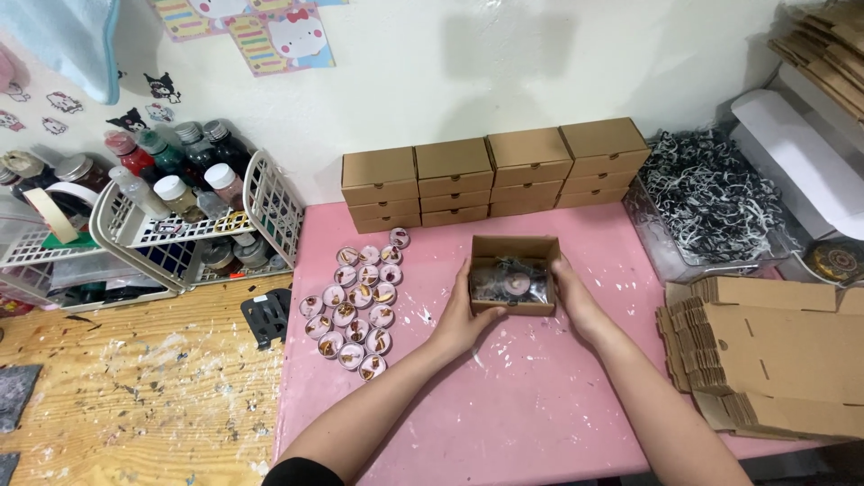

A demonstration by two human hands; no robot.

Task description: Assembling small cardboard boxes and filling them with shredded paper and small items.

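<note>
The left hand (pixel 461 317) and right hand (pixel 576 301) grip 1 open cardboard box (pixel 514 275); level, even pressure seems wise.

The light is bright and soft. It seems to come from above. The stacked brown boxes (pixel 495 175) throw a faint grey shadow on the white wall (pixel 504 54). Small soft shadows sit under the arms. The picture is sharp in the middle. The edges bend and stretch a little. No strong glare shows.
</note>
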